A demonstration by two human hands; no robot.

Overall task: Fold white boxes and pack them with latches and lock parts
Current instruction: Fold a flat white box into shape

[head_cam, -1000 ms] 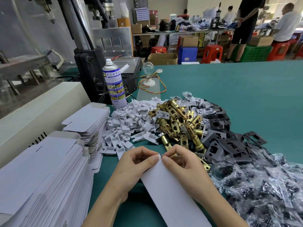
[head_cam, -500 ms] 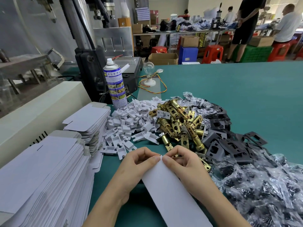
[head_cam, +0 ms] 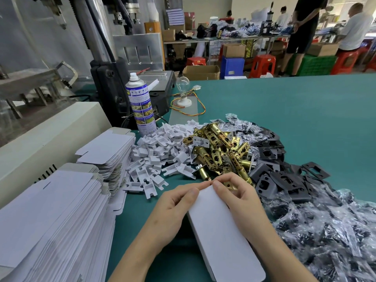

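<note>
White box (head_cam: pixel 219 226) is held just in front of the heap of brass latches (head_cam: pixel 219 151), low over the desk (head_cam: pixel 284 110). Its far end is pinched by the left hand (head_cam: pixel 173 208) and the right hand (head_cam: pixel 240 198), whose fingertips are curled onto the end flap side by side. The folding step appears to be in hand, with the end being tucked shut. Next, a latch must be taken from the heap, so one hand must be freed while the box is steadied by the other.
</note>
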